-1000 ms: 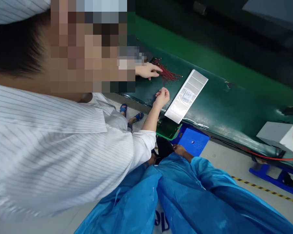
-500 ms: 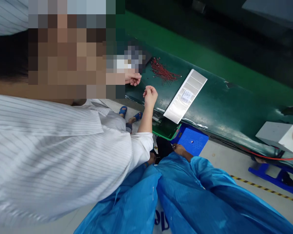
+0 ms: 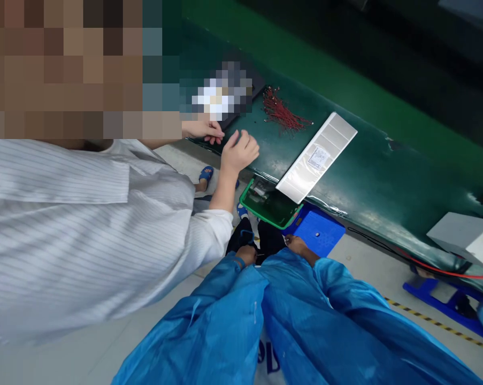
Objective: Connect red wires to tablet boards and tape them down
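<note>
My left hand (image 3: 247, 255) and my right hand (image 3: 296, 246) stick out of blue sleeves low in front of me, close together above dark legs. Both look curled, with a thin dark strand between them that I cannot make out. A co-worker in a white striped shirt leans in at the left. That person's hands (image 3: 235, 149) rest at the near edge of the dark green belt (image 3: 365, 176). A bundle of thin red wires (image 3: 283, 112) lies on the belt beyond them. A long silver bag with a white label (image 3: 317, 158) lies to the right of the wires.
A green tray (image 3: 265, 206) and a blue stool or bin (image 3: 317, 230) sit under the belt edge. A grey box (image 3: 461, 238) with a red cable stands at the right. Yellow-black floor tape (image 3: 434, 315) runs past a blue stand.
The co-worker's hands have drawn back from the red wires to the near belt edge. The view has shifted and shows more of the green tray. My hands have stayed put.
</note>
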### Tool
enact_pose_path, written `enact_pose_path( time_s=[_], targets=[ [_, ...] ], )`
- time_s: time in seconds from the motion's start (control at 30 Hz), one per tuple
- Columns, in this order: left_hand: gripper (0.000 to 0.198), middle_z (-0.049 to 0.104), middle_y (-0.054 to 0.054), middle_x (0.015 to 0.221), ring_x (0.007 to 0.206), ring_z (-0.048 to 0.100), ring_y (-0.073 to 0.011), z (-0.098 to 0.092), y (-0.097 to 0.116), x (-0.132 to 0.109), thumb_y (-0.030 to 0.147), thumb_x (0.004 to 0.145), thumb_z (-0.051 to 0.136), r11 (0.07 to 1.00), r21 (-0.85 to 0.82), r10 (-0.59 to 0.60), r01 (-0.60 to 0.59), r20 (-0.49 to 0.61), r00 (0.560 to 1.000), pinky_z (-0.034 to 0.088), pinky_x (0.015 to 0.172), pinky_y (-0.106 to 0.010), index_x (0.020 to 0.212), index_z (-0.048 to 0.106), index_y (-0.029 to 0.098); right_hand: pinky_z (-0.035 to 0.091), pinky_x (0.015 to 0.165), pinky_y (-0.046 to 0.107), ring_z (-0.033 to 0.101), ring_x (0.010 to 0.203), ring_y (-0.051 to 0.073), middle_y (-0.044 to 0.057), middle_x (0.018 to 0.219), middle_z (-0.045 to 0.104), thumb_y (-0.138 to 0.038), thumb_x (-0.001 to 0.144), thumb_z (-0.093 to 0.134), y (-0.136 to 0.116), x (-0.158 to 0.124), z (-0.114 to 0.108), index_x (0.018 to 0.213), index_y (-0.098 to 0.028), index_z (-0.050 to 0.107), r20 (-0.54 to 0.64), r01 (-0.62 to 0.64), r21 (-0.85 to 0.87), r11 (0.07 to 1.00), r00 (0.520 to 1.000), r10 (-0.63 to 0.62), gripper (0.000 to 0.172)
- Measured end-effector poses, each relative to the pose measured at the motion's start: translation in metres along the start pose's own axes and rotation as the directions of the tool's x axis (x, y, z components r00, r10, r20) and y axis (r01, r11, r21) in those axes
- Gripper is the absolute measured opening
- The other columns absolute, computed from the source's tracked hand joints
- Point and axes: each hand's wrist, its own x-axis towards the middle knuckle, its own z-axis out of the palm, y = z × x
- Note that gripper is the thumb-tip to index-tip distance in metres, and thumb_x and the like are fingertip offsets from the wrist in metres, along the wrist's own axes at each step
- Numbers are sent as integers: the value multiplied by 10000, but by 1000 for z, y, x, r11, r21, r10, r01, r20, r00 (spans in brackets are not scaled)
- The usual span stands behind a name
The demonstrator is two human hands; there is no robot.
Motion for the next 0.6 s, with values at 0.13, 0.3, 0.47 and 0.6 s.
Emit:
enact_pose_path(
  time_s=[0.13, 0.3, 0.47, 0.6],
  targets=[
    [527, 623, -98, 1058, 1416, 548, -160, -35, -18, 0, 352, 1088, 115, 998, 35, 61, -55, -170, 984, 624, 1034, -319, 1250, 591, 197, 457, 804, 222, 751, 938, 165, -29, 757, 724, -278, 1011, 560, 16, 2, 2, 855, -131, 725, 44, -78, -40, 996, 996, 80, 270],
    [650, 681, -51, 1003, 1445, 409, -65, -59, -26, 9, 293, 1086, -45, 969, 181, 211, -170, -236, 949, 393, 1257, -247, 1100, 602, 240, 409, 830, 230, 740, 922, 134, -57, 664, 632, -233, 1088, 365, 21, 6, 7, 885, -59, 710, 64, -106, -48, 993, 992, 109, 436],
    [832, 669, 41, 813, 1324, 276, 41, -56, -5, 17, 308, 1019, -289, 949, 284, 192, -134, -189, 963, 113, 1302, -156, 1122, 535, 254, 406, 837, 249, 743, 939, 143, -52, 648, 593, -245, 1107, 324, 19, 8, 12, 839, -24, 697, 54, -102, -42, 994, 993, 104, 509],
    [786, 615, 11, 771, 1277, 468, -8, -19, -3, -42, 412, 1040, -210, 923, 379, 115, -66, -107, 988, 391, 1144, -118, 960, 561, 282, 394, 839, 244, 739, 977, 139, -54, 657, 598, -255, 1119, 273, 18, 7, 12, 794, -22, 683, 12, -31, -36, 999, 999, 31, 573]
  ],
)
